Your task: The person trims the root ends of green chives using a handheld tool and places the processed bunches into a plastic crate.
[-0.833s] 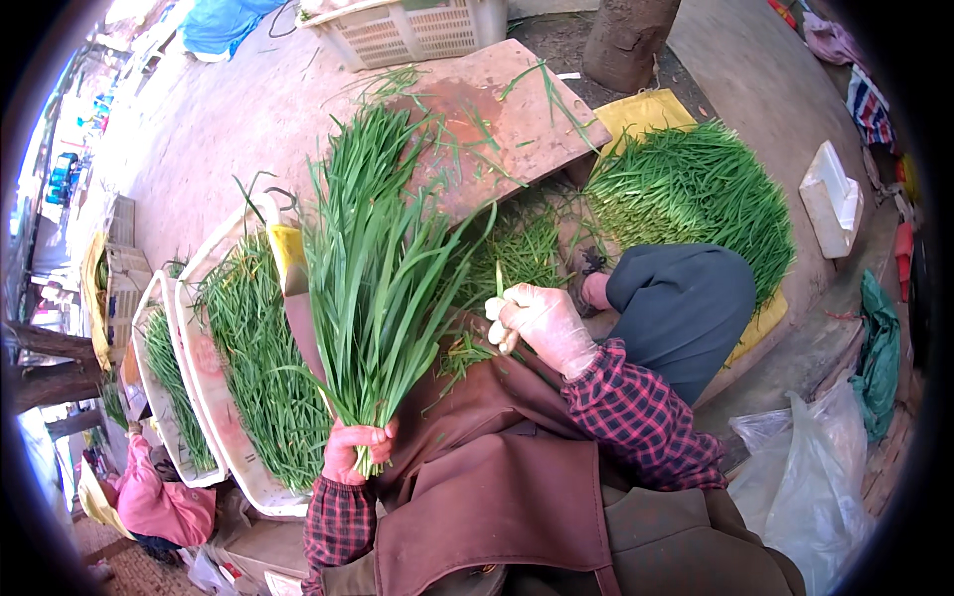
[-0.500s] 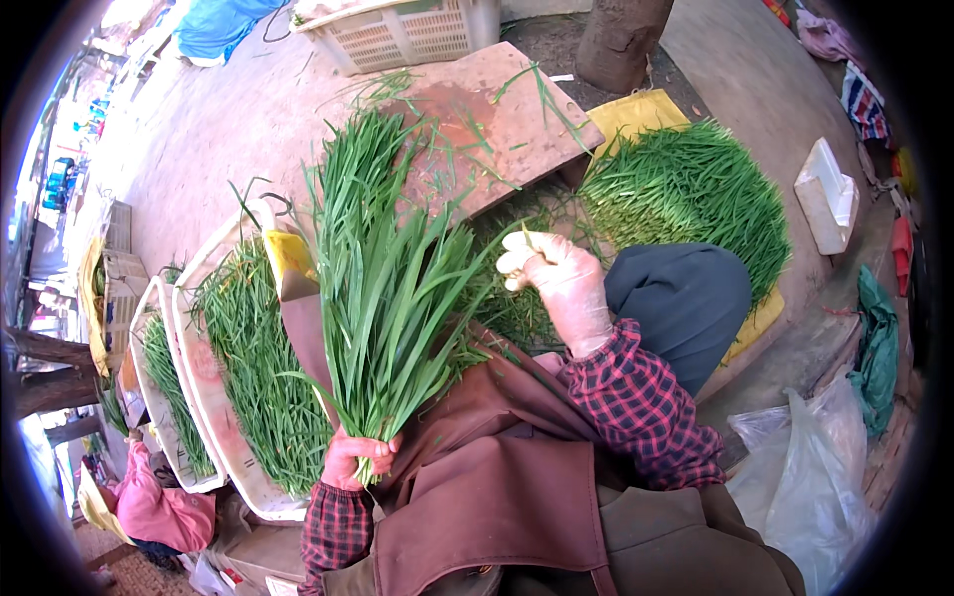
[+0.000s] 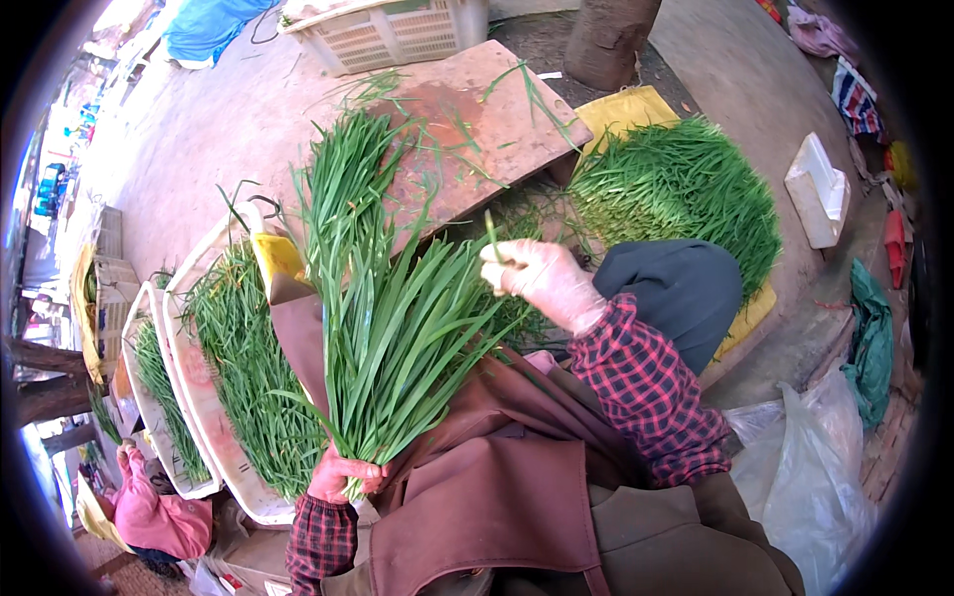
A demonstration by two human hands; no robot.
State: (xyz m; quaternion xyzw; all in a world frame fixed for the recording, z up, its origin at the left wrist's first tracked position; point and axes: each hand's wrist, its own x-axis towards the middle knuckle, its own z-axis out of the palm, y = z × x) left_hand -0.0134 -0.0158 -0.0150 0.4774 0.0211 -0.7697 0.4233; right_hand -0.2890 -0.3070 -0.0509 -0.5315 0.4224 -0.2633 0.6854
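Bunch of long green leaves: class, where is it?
Left of centre in the head view, the bunch of long green leaves is in the left hand, between the nearer white plastic tub and the right hand.

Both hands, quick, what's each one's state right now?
Left hand: closed, holding a leafy green bunch at its base.
Right hand: closed, pinching a thin green stalk.

Right fingers (image 3: 512, 254): free way forward-right to leaf heap (image 3: 686, 194); bent knee (image 3: 681, 293) bars right, leafy bundle (image 3: 397, 343) crowds left.
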